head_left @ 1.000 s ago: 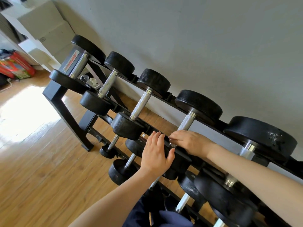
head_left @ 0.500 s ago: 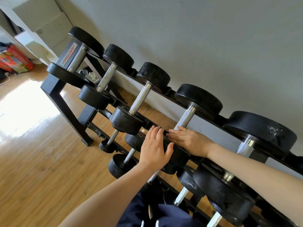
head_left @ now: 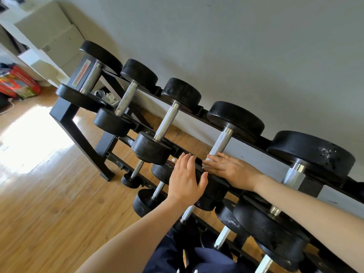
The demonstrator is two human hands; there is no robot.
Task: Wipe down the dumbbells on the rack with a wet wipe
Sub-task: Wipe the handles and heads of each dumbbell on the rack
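A black two-tier rack (head_left: 78, 131) holds several black dumbbells with chrome handles. Both hands are on the near head (head_left: 215, 187) of the fourth top-tier dumbbell (head_left: 220, 142). My left hand (head_left: 185, 180) lies flat against the head's front face, fingers straight. My right hand (head_left: 230, 170) lies flat on top of the head, its fingertips at the base of the handle. A small white patch, apparently the wet wipe (head_left: 205, 164), shows under the right fingertips; most of it is hidden.
The rack stands against a pale wall (head_left: 236, 46) on a wooden floor (head_left: 49, 203). Smaller dumbbells (head_left: 145, 201) fill the lower tier below my hands. A larger dumbbell (head_left: 311, 152) sits just to the right. Crumpled white scraps (head_left: 108, 96) lie behind the rack's left end, and red bags (head_left: 17, 83) stand far left.
Both hands stay on the same dumbbell head. The right fingers have slid slightly toward the handle, and the view has shifted a little.
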